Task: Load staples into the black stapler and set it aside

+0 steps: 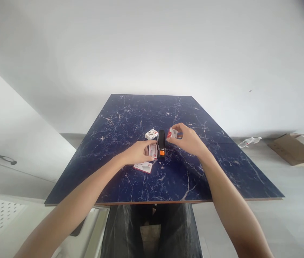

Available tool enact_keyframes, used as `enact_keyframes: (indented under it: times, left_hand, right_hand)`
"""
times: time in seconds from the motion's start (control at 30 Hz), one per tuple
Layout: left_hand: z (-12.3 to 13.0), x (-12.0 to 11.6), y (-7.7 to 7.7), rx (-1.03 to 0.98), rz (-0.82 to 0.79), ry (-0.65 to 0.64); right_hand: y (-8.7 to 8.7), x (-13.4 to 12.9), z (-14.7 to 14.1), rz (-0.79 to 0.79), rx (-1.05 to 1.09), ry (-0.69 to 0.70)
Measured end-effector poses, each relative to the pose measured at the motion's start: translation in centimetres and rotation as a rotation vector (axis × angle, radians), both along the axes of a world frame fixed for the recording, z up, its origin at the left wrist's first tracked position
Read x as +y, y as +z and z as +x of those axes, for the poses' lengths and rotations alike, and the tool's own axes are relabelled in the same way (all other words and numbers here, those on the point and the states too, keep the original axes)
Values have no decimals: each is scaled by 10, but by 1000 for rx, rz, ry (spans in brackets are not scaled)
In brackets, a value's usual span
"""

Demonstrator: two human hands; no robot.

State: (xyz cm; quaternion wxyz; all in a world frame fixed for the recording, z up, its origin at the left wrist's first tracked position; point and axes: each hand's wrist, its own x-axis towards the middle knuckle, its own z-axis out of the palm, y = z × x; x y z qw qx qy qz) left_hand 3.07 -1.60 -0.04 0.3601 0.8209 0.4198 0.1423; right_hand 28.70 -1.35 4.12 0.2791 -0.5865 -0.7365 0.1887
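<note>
A black stapler [162, 143] with an orange patch at its near end lies lengthwise on the blue marbled table [130, 114]. Just left of it, my left hand [138, 152] is closed around a small red and white staple box [153, 151], fingers at its far and near ends. To the stapler's right, my right hand [188, 137] pinches another red and white staple box [172, 133] between thumb and fingers. Beyond my left hand sits a white box with a dark picture on it [151, 134]. A flat red and white box [144, 167] lies nearer me, partly covered by my left hand.
A white wall [152, 46] stands behind the table's far edge. On the floor to the right are a clear plastic bottle [249, 142] and a brown cardboard box [293, 148]. At the left is a white cabinet with a dark handle [3, 158].
</note>
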Motion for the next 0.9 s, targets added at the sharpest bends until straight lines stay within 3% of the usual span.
enact_keyframes:
  times: [0.17, 0.3, 0.47, 0.67, 0.73, 0.8, 0.9]
  left_hand:
    - [1, -8, 13, -64, 5, -23]
    - [-23, -6, 32, -69, 93, -15]
    - [-44, -7, 35, 84, -6, -183]
    - [-47, -8, 42, 131, -111, -258]
    - [-48, -5, 46, 65, -105, -218]
    - [-42, -5, 45, -53, -4, -94]
    - [-24, -9, 31, -199, 140, 65]
  right_hand:
    - [2, -8, -13, 161, 103, 112]
    - [-7, -15, -30, 290, 14, 305]
    - [-16, -17, -37, 261, -140, 508]
    - [-15, -18, -36, 266, -224, 570]
    - [-13, -18, -34, 251, -202, 579]
    - [-12, -16, -31, 255, -127, 551]
    - [-11, -11, -27, 293, 36, 385]
